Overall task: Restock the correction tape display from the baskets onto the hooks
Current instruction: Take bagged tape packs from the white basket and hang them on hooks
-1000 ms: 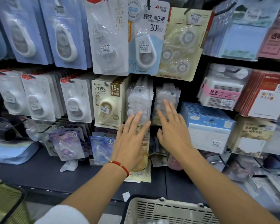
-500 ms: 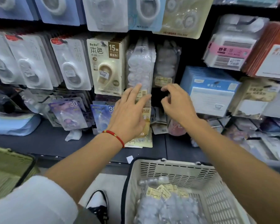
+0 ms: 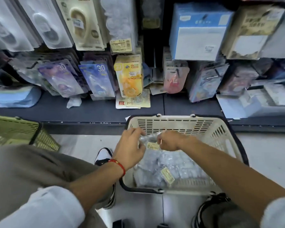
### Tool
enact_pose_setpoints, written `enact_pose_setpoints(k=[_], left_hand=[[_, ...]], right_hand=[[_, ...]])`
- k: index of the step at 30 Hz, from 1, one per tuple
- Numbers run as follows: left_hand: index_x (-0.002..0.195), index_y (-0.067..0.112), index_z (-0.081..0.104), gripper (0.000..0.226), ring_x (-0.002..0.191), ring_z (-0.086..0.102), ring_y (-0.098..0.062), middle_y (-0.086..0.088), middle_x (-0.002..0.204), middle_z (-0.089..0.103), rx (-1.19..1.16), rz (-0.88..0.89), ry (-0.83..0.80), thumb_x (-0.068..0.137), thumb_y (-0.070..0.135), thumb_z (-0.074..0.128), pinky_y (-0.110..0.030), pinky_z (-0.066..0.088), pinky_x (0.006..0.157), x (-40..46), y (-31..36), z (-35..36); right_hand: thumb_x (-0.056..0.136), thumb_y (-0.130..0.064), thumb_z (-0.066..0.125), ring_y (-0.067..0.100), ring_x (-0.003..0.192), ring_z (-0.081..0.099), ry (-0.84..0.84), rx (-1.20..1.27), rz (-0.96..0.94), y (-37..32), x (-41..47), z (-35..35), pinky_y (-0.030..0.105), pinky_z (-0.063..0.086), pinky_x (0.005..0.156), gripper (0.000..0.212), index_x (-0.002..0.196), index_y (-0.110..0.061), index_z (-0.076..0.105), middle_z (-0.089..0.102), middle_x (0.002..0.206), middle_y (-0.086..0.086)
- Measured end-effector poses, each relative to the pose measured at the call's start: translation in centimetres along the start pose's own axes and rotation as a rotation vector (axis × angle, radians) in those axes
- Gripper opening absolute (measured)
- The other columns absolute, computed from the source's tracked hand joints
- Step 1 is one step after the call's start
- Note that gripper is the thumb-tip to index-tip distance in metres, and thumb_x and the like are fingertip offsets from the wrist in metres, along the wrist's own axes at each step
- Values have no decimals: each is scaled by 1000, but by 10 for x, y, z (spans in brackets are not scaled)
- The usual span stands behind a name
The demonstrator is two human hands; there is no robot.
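over at the far left edge sits a green basket [image 3: 15,131] on the floor. centre frame, the left hand [image 3: 130,149] and right hand [image 3: 169,140] each have their grip pinched on one clear correction tape pack [image 3: 149,142] above the white basket [image 3: 224,137], which holds more packs. display hooks [image 3: 211,77] hang across the top.

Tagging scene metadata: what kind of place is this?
Most likely a stationery aisle in a retail shop. Carded correction tape packs hang in rows on display hooks, several carrying price stickers, and a white shopping basket of clear packs sits on the floor below.
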State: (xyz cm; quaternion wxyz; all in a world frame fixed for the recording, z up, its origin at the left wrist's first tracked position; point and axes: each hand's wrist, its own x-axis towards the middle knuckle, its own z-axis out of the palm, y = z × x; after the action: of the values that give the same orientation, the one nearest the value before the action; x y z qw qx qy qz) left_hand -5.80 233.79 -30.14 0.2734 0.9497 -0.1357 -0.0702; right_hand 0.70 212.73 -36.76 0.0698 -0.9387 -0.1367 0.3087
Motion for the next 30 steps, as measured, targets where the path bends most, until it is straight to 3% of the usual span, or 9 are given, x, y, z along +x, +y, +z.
enact_pose_setpoints(k=[3, 6, 9, 14, 17, 20, 23, 27, 30], left_hand=[[125, 19, 64, 38, 123, 56, -24, -2, 127, 64, 70, -52, -87, 90, 5, 61, -38, 49, 102, 13, -19, 28], [125, 18, 62, 37, 116, 61, -27, -6, 123, 66, 114, -72, -142, 90, 5, 60, -42, 55, 96, 21, -30, 40], [123, 18, 63, 35, 117, 60, -28, -6, 123, 67, 108, -73, -201, 91, 4, 61, -45, 55, 96, 26, -35, 49], [132, 18, 62, 42, 124, 57, -26, -7, 133, 62, 23, -86, -200, 91, 7, 66, -38, 50, 106, 34, -44, 54], [151, 17, 49, 60, 143, 43, -26, -8, 154, 46, -8, -21, -252, 94, 11, 68, -29, 31, 119, 32, -47, 53], [161, 19, 34, 75, 154, 26, -27, -8, 166, 34, 69, 98, -280, 97, 26, 71, -30, 14, 125, 32, -39, 53], [148, 27, 51, 58, 131, 54, -29, -5, 137, 65, 161, 85, -275, 96, 40, 71, -39, 39, 111, 37, -30, 46], [114, 26, 66, 22, 105, 68, -24, 3, 107, 72, -198, -266, -178, 94, 30, 75, -36, 55, 92, 44, -35, 29], [116, 22, 67, 22, 102, 74, -22, 2, 109, 76, -613, -411, -111, 96, 17, 75, -36, 60, 89, 44, -42, 23]], right_hand=[[102, -39, 58, 33, 128, 59, -71, 58, 76, -12, 14, 57, 39, 49, 97, 48, 143, -15, 54, 60, 143, 13], [103, -51, 59, 37, 131, 58, -19, 419, 303, -34, 24, 96, 39, 49, 94, 83, 160, -3, 23, 56, 148, 18], [97, -34, 74, 37, 124, 62, 131, 766, 427, -55, 27, 115, 41, 53, 93, 91, 158, -3, 15, 59, 140, 19], [93, -7, 70, 31, 118, 64, 278, 981, 441, -35, 16, 103, 35, 53, 95, 59, 146, -5, 45, 63, 125, 13], [90, 0, 74, 19, 113, 65, 344, 858, 214, 4, -5, 66, 29, 50, 102, 46, 133, -14, 69, 70, 126, 5], [86, -8, 86, 4, 109, 68, 171, 924, -53, 31, -24, 25, 25, 51, 101, 35, 117, -22, 80, 77, 116, -9], [81, -26, 91, 2, 95, 69, 111, 993, -164, 30, -20, 2, 17, 52, 87, 28, 107, -31, 83, 79, 111, -14], [100, -42, 68, 19, 88, 75, 396, 1271, 43, 24, 8, 16, 24, 58, 72, 20, 101, -26, 80, 80, 99, -2], [105, -23, 62, 27, 96, 71, 419, 631, 154, 22, 26, 61, 30, 58, 83, 16, 108, -15, 76, 76, 110, 5]])
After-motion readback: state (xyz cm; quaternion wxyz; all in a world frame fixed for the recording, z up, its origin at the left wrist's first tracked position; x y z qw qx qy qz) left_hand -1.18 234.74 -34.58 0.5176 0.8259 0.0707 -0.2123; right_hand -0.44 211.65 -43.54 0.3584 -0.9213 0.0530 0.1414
